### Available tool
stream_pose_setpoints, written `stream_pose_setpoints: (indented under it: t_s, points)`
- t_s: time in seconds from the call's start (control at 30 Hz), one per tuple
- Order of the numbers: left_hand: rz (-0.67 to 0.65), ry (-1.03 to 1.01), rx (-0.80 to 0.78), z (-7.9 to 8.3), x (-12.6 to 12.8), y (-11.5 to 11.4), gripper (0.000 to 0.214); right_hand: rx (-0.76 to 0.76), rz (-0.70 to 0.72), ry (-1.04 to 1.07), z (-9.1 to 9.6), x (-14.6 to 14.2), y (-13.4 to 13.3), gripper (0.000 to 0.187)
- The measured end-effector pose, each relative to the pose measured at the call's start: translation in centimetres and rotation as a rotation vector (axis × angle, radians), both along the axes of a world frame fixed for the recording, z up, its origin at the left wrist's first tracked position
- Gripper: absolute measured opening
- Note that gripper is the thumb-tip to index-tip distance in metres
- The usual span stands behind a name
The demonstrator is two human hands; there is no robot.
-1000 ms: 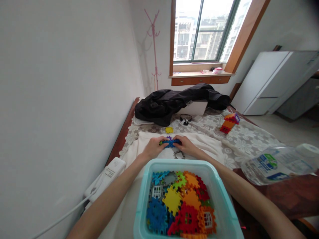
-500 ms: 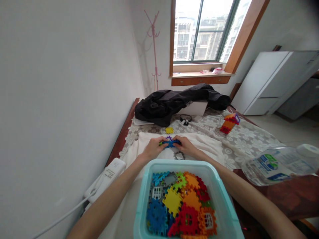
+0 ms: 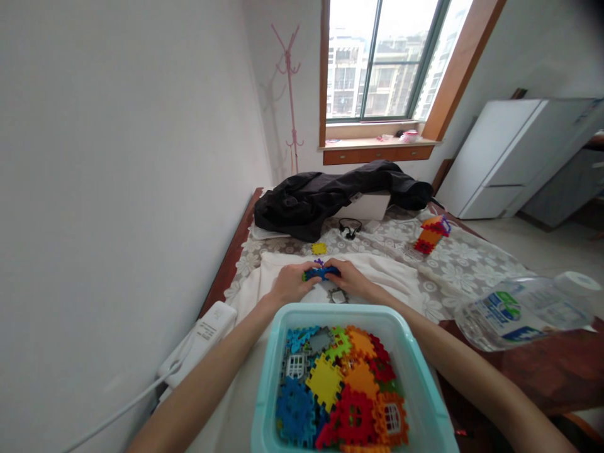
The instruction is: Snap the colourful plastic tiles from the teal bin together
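**Desk:** What do you have at the hands?

**Operator:** I see both hands together over the white cloth. The left hand and the right hand each pinch one end of a small blue block piece, fingers closed on it, with a bit of purple showing at its top. The piece sits between the two hands, just above the cloth, beyond the far rim of the tub.

**Desk:** And right around them?

**Operator:** A small grey tile lies on the cloth just under the right hand. Nearer to me is the pale blue tub, filled with interlocking plastic pieces in yellow, orange, red, blue and green. Both forearms pass either side of it.

**Desk:** Further out?

**Operator:** A loose yellow piece rests on the lace tablecloth past the hands. To the right stands a small built tower of red, orange and yellow pieces. A black jacket is heaped at the far end, with a black cable in front of it. At my left I see a white power strip; at my right, a clear plastic bottle lying on its side.
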State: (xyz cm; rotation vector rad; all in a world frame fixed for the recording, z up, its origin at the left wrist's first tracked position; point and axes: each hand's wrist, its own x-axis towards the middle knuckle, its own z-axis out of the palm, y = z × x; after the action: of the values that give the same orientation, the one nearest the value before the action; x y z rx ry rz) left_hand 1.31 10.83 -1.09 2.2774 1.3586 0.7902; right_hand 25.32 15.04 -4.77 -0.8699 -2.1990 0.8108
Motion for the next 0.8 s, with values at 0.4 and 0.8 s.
stream_pose_setpoints:
  t_s: [0.4, 0.8]
  points:
    - [-0.029, 0.350, 0.119, 1.8, 0.0, -0.6, 0.022, -0.081, 0.162, -0.561, 8.2, 2.7, -1.0, 0.020]
    - [-0.022, 0.475, 0.062, 3.8, -0.4, -0.6, 0.041, -0.167, 0.160, -0.476, 7.0, 3.2, 0.4, 0.015]
